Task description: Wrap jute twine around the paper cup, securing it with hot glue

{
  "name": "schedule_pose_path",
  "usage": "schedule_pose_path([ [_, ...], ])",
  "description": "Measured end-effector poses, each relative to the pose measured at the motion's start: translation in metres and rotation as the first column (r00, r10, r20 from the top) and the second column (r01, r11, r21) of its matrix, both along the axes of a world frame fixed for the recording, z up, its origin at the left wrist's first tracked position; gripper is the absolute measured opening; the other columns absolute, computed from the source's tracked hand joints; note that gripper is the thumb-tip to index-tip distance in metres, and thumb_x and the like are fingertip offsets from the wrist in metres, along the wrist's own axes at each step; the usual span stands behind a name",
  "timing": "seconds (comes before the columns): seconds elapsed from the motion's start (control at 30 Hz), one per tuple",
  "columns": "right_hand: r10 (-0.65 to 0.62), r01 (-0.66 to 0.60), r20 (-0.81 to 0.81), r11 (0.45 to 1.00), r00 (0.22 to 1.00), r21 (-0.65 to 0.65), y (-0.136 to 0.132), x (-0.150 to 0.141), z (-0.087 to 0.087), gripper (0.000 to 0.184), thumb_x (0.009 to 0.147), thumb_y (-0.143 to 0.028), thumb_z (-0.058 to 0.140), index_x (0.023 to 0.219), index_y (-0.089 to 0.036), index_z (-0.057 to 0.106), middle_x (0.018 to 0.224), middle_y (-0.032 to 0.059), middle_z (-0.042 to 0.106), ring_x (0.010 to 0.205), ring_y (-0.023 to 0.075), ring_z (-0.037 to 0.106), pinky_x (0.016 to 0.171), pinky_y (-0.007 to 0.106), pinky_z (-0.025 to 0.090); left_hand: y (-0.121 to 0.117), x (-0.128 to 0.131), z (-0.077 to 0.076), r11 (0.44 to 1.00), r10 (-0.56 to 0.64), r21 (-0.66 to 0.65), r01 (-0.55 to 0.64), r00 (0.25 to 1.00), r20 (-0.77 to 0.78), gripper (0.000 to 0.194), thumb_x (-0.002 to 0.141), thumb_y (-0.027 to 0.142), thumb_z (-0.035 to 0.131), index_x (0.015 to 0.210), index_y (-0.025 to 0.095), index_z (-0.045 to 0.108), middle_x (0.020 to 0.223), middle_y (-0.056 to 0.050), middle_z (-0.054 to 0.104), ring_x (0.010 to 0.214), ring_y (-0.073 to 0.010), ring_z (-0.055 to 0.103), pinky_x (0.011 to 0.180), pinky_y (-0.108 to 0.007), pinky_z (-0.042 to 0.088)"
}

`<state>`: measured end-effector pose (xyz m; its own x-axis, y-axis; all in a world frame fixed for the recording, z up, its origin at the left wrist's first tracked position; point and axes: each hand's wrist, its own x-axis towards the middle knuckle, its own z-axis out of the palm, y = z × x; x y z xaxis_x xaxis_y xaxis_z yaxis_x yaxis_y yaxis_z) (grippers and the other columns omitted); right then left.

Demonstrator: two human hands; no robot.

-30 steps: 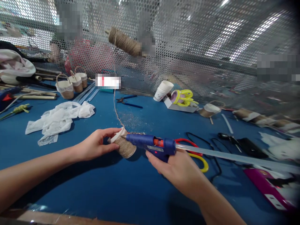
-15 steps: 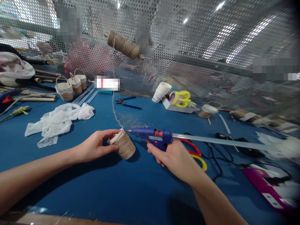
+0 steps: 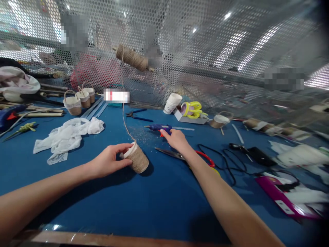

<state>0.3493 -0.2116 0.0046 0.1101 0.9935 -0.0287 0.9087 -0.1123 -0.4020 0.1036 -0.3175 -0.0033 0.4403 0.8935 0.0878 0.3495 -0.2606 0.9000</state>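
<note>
My left hand (image 3: 113, 159) grips a paper cup (image 3: 139, 158) wrapped in brown twine, tilted on its side with its white rim toward my fingers. A strand of twine (image 3: 124, 120) runs from the cup's rim up to a twine spool (image 3: 131, 58) hung on the mesh. Farther out, my right hand (image 3: 176, 139) is closed on a blue hot glue gun (image 3: 159, 128), its nozzle pointing left and a clear glue stick at its back. Beneath my right forearm lie scissors (image 3: 171, 153) with red and yellow handles, partly covered by the arm.
White lace (image 3: 69, 135) lies left of the cup, with small handled baskets (image 3: 73, 105) behind it. Pliers (image 3: 140, 118) rest near the mesh. Stacked paper cups (image 3: 172, 103) lean by a white box (image 3: 191, 119). A purple power strip (image 3: 273, 197) and black cable (image 3: 226, 159) are at right.
My right hand has carried the glue gun away from the cup's rim, farther back on the table. The scissors' blades now show. My left hand still holds the cup in place.
</note>
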Motion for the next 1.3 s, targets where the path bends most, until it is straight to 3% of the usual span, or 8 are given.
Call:
schedule_pose_path([
  [0.1, -0.016, 0.016, -0.013, 1.000, 1.000, -0.012, 0.009, -0.006, -0.005, 0.027, 0.086, -0.038, 0.050, 0.092, -0.014, 0.059, 0.094, 0.0056, 0.062, 0.083, 0.0165, 0.059, 0.076, 0.037, 0.047, -0.001, 0.000, 0.000, 1.000, 0.014, 0.013, -0.014, 1.000, -0.022, 0.051, 0.073, 0.024, 0.057, 0.121, 0.008, 0.051, 0.111, -0.014, 0.064, 0.103, -0.0248, 0.058, 0.089, -0.037, 0.044],
  [0.23, 0.011, -0.002, -0.129, 0.998, 0.992, 0.064, 0.000, -0.019, -0.002, 0.025, 0.083, -0.035, 0.053, 0.082, -0.012, 0.062, 0.103, 0.0186, 0.059, 0.112, 0.0321, 0.046, 0.089, 0.042, 0.035, 0.000, 0.000, -0.001, 0.999, 0.023, 0.023, -0.022, 0.999, -0.043, 0.050, 0.073, 0.024, 0.057, 0.120, 0.008, 0.052, 0.111, -0.014, 0.064, 0.104, -0.0244, 0.057, 0.090, -0.037, 0.042],
  [0.3, 0.096, -0.087, -0.247, 0.995, 0.964, 0.046, -0.011, -0.031, 0.002, 0.030, 0.083, -0.039, 0.050, 0.079, -0.013, 0.063, 0.104, 0.0187, 0.061, 0.114, 0.0326, 0.044, 0.090, 0.041, 0.033, 0.000, 0.000, -0.001, 1.000, 0.017, 0.024, -0.016, 0.999, -0.041, 0.050, 0.073, 0.024, 0.057, 0.120, 0.008, 0.051, 0.111, -0.014, 0.064, 0.103, -0.0244, 0.057, 0.090, -0.037, 0.042],
  [0.4, 0.240, -0.326, -0.499, 0.941, 0.833, -0.092, -0.030, -0.055, 0.005, 0.050, 0.083, -0.056, 0.040, 0.067, -0.017, 0.066, 0.084, 0.0120, 0.068, 0.090, 0.0246, 0.060, 0.079, 0.036, 0.043, -0.001, 0.000, -0.001, 0.999, 0.007, 0.046, -0.006, 1.000, -0.022, 0.048, 0.073, 0.024, 0.057, 0.118, 0.009, 0.053, 0.109, -0.013, 0.065, 0.101, -0.0241, 0.058, 0.088, -0.036, 0.043],
  [0.5, 0.256, -0.498, -0.732, 0.857, 0.632, -0.131, -0.042, -0.075, 0.005, 0.056, 0.080, -0.063, 0.036, 0.068, -0.018, 0.068, 0.076, 0.0076, 0.069, 0.076, 0.0178, 0.063, 0.070, 0.031, 0.047, -0.001, 0.000, -0.002, 0.997, -0.012, 0.073, 0.013, 1.000, -0.014, 0.042, 0.074, 0.023, 0.057, 0.115, 0.011, 0.056, 0.112, -0.011, 0.064, 0.102, -0.0236, 0.057, 0.089, -0.035, 0.043],
  [0.7, 0.185, -0.378, -0.900, 0.926, 0.395, 0.024, -0.053, -0.071, 0.011, 0.029, 0.063, -0.048, 0.066, 0.067, -0.020, 0.064, 0.080, 0.0015, 0.065, 0.073, 0.0112, 0.057, 0.067, 0.025, 0.044, 0.000, -0.003, -0.005, 0.999, -0.003, 0.045, 0.002, 1.000, 0.004, 0.053, 0.076, 0.023, 0.056, 0.126, 0.010, 0.046, 0.121, -0.012, 0.058, 0.104, -0.0223, 0.056, 0.092, -0.034, 0.041],
  [0.97, 0.202, -0.154, -0.906, 0.976, 0.373, 0.154, -0.088, -0.053, 0.020, 0.023, 0.063, -0.040, 0.072, 0.065, -0.018, 0.066, 0.060, -0.0004, 0.061, 0.057, 0.0093, 0.052, 0.055, 0.024, 0.040, 0.000, -0.005, -0.001, 0.999, 0.015, -0.046, -0.015, 1.000, 0.008, 0.055, 0.077, 0.028, 0.057, 0.127, 0.011, 0.045, 0.109, -0.013, 0.064, 0.096, -0.0235, 0.059, 0.085, -0.037, 0.045],
  [1.3, 0.182, -0.076, -0.859, 0.983, 0.479, 0.166, -0.086, -0.051, 0.008, 0.028, 0.063, -0.044, 0.070, 0.064, -0.017, 0.063, 0.057, 0.0005, 0.061, 0.053, 0.0110, 0.053, 0.056, 0.027, 0.045, -0.002, -0.006, 0.001, 0.999, 0.008, -0.044, -0.002, 0.990, 0.144, 0.053, 0.077, 0.027, 0.059, 0.126, 0.013, 0.046, 0.109, -0.011, 0.064, 0.096, -0.0213, 0.059, 0.086, -0.036, 0.046],
])
